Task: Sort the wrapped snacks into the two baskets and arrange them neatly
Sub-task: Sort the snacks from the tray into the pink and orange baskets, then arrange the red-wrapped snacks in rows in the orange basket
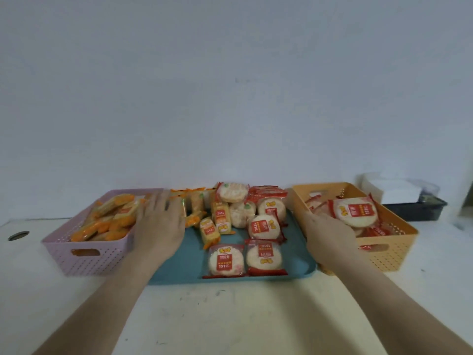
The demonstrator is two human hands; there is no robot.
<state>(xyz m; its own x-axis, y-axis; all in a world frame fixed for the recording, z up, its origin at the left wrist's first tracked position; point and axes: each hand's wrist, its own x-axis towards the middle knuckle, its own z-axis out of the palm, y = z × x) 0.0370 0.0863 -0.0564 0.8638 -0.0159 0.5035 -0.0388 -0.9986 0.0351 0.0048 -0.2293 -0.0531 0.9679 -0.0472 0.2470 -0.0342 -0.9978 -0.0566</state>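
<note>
A blue tray (176, 274) in the middle holds round red-wrapped rice crackers (263, 256) and oblong orange-wrapped snacks (220, 217). The pink basket (84, 260) on the left is filled with orange-wrapped snacks. The orange basket (394, 254) on the right holds round red-wrapped crackers (355, 212). My left hand (161, 224) hovers, fingers spread, over the pink basket's right edge and the tray's left side, holding nothing visible. My right hand (330, 234) reaches into the orange basket's near left corner; its fingers are hidden among the crackers.
A dark tray with white boxes (399, 193) stands behind the orange basket at the far right. A round cable hole (18, 235) sits in the white table at the left. A plain wall rises right behind the baskets.
</note>
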